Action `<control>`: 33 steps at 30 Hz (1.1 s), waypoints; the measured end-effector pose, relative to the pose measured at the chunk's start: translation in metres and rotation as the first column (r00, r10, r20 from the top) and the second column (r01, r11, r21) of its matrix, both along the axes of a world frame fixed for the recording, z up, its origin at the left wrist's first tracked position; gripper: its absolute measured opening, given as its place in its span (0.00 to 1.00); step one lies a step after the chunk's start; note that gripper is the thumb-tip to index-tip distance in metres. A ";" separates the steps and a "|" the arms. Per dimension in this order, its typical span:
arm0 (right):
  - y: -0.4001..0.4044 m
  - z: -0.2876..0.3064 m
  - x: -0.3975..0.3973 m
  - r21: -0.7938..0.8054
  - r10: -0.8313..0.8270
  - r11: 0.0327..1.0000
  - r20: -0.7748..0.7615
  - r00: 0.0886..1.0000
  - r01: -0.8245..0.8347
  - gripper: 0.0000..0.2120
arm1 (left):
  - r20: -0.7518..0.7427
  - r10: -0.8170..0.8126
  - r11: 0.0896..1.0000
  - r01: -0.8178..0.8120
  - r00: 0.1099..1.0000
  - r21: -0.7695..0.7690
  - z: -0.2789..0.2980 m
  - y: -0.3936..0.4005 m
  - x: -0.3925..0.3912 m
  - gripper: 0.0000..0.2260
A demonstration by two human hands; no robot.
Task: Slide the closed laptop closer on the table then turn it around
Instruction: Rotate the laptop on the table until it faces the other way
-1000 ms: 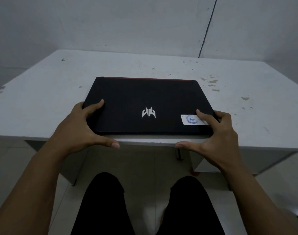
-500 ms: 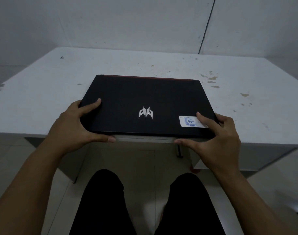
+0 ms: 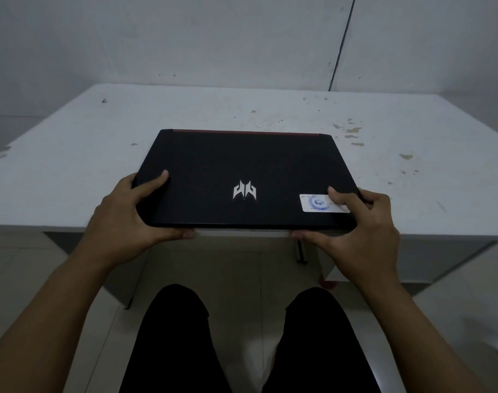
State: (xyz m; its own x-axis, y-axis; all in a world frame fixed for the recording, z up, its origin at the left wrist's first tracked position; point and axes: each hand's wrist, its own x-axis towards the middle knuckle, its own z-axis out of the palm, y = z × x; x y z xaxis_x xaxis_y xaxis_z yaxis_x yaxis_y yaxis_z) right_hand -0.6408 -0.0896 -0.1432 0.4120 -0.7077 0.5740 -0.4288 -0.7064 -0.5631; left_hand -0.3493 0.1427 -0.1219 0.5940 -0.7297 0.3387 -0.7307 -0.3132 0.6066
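- Since a second ago the laptop has slid toward the person, and its near edge now sits flush with, or a little past, the near rim of the surface
- Both thumbs, which floated free below the rim a second ago, are now pressed up against the laptop's near edge
- The laptop is closed, black, lying flat at the 6 o'clock side of the surface, with a red strip along its far edge at 12 o'clock
- A silver logo sits near the middle of the lid; a pale sticker lies toward the lid's 4 o'clock corner
- The left hand is clamped on the near left corner at about 8 o'clock: index finger on the lid, the other fingers down the side, thumb along the front edge
- The right hand is clamped on the near right corner at about 4 o'clock, index fingertip touching the sticker, thumb along the front edge
- The hands are well apart, one at each near corner
- The white surface carries brownish specks, mostly toward 2 o'clock
- Black-clad legs show below the surface, over a pale tiled floor
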 end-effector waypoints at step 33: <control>0.003 0.005 -0.001 0.038 0.019 0.999 0.018 1.000 -0.020 0.43 | -0.071 0.042 0.999 -0.042 0.997 0.009 0.001 -0.001 -0.003 0.54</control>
